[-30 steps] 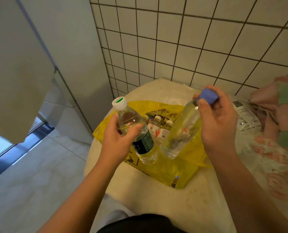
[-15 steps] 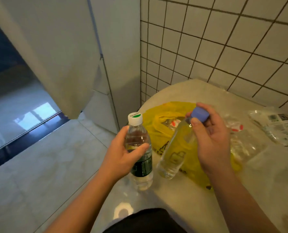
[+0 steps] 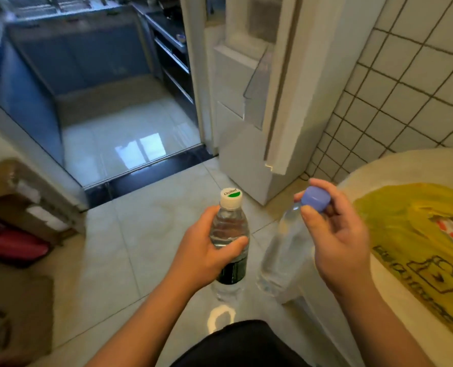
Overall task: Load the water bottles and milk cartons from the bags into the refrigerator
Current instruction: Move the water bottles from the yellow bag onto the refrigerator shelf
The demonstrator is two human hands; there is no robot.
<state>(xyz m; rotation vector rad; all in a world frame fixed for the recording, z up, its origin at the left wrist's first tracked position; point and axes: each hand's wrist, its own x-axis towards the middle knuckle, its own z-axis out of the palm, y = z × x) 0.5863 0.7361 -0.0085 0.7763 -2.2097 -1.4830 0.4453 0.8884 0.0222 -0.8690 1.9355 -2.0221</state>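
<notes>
Two water bottles are held in the air over the tiled floor (image 3: 146,234), clear of the tabletop (image 3: 394,308). The left hand (image 3: 207,250) is clamped around the body of the white-capped bottle (image 3: 230,234), which is kept upright; its cap carries a green mark and a dark label band is seen below the fingers. The right hand (image 3: 336,239) is closed on the neck of the blue-capped bottle (image 3: 286,250), with thumb and fingertips pinched just under the cap, and the bottle is hung from that grip with its base tilted toward the left bottle. The two bottles are near each other but apart.

At the right, a yellow bag (image 3: 416,234) is spread on the pale tabletop, close to its left edge; black printing is seen on the plastic, and something red and white is glimpsed inside, too blurred to be identified. A white tiled wall (image 3: 410,83) is seen behind the tabletop.

Ahead of the hands, the refrigerator (image 3: 249,123) is seen with its door (image 3: 294,83) swung open; clear door shelves are visible along its inner side. A dark threshold and a bluish room are seen beyond. Cardboard boxes (image 3: 21,197) are stacked at the left.
</notes>
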